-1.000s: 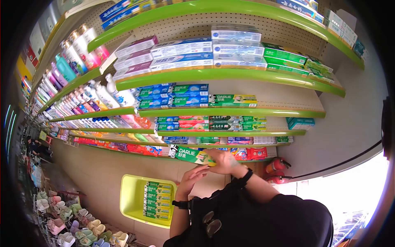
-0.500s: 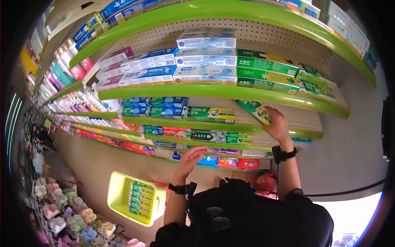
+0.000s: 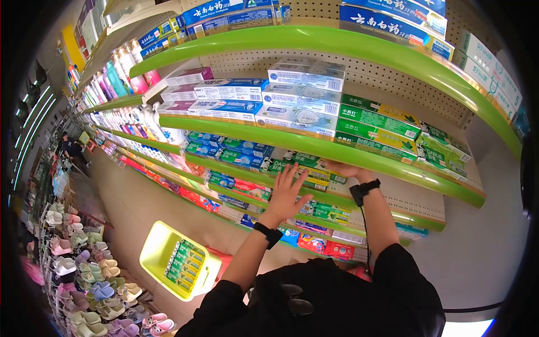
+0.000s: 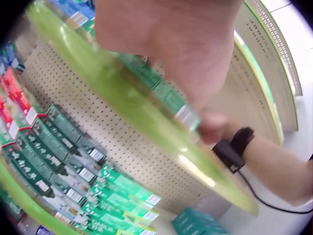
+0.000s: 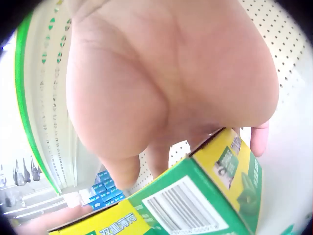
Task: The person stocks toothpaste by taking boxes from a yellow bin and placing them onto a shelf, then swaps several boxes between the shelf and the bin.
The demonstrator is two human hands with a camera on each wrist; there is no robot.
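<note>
Perforated cream metal backing (image 3: 404,78) rises behind tiers of shelving with smooth, curved, glossy green lips (image 3: 224,127). On the tier below a long green lip, slim rectangular cardboard DARLIE cartons (image 3: 277,164), green and yellow, lie beside blue cartons (image 3: 202,145). One green-and-yellow carton with a barcoded end (image 5: 183,205) is among them, right under the right hand (image 3: 351,170).

The right arm reaches up and forward, a black band (image 3: 365,192) round its wrist; its hand touches that carton, but the fingers run behind the cardboard, so whether they grip it or merely press cannot be told. The left hand (image 3: 287,194), released and holding nothing, is raised with its fingers spread in front of the row. It looks to be touching a carton, though blur in the left wrist view leaves that uncertain.

On the floor, a yellow-green plastic basket (image 3: 152,247) with rounded corners holds a row of similar cartons (image 3: 184,264). The overhanging lip hides part of the shelf tier, and the right wrist view cuts off the carton's lower edge.
</note>
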